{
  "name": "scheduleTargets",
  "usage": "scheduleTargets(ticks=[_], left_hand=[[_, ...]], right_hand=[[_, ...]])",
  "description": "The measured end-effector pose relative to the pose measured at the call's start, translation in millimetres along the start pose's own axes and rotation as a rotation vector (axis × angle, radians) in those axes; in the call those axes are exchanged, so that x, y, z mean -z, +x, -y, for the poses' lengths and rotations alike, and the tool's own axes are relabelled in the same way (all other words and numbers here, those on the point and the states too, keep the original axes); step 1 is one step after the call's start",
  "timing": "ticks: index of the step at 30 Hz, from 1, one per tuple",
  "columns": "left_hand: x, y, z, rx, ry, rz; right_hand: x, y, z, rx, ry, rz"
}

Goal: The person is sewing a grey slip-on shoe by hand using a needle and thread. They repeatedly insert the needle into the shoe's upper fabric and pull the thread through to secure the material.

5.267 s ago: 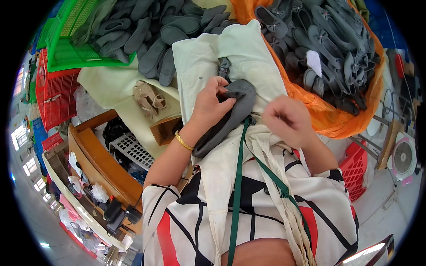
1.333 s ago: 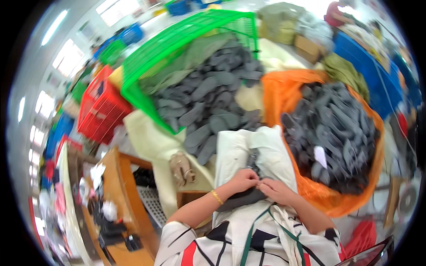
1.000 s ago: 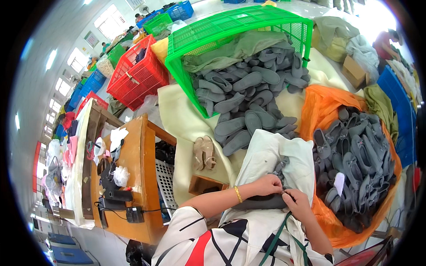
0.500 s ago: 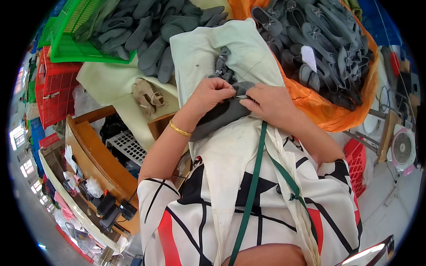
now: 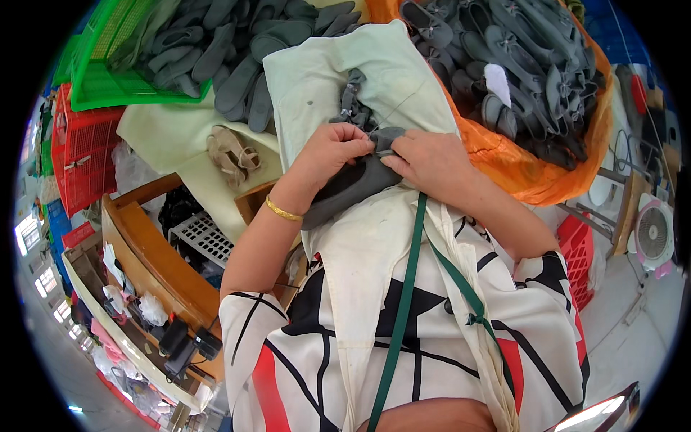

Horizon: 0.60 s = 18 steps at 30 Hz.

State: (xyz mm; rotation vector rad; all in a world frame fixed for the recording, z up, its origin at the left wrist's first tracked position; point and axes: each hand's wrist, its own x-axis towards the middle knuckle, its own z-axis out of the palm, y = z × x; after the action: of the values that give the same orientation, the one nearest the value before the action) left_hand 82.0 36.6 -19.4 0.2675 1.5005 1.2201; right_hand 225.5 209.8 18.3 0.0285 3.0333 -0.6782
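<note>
A dark grey slip-on shoe (image 5: 347,193) rests across my lap, its toe end turned up between my two hands. The thumb and fingertips of my left hand (image 5: 332,155) are closed in a pinch on the shoe near its top edge; anything small between them is hidden. From the other side my right hand (image 5: 430,160) grips the shoe's toe part, thumb on the inside edge. A thin dark thread rises from the fingertips over the pale cloth (image 5: 295,79). Just beyond my hands, a bunch of small grey bows (image 5: 353,108) lies on that cloth.
Grey shoes (image 5: 245,90) are heaped at the far left by a green crate (image 5: 137,94). More fill an orange sack (image 5: 533,178) at far right. Beige sandals (image 5: 232,155) lie left, above a wooden drawer unit (image 5: 155,252). A small fan (image 5: 653,236) stands right.
My view has shifted slightly, so the scene sits a little further left and up. Both hands keep their hold on the shoe, with only small finger movements.
</note>
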Motion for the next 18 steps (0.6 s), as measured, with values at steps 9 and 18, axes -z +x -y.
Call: scheduleTargets(ticks=[9,18], left_hand=[[-1.3,-0.3,1.6,-0.014,-0.069,0.021],[-0.9,1.3,2.4,0.008,-0.129,0.012]], right_hand=[[1.5,1.3,1.0,0.012,-0.023,0.015],[0.5,4.1,1.4,0.009,-0.038,0.04]])
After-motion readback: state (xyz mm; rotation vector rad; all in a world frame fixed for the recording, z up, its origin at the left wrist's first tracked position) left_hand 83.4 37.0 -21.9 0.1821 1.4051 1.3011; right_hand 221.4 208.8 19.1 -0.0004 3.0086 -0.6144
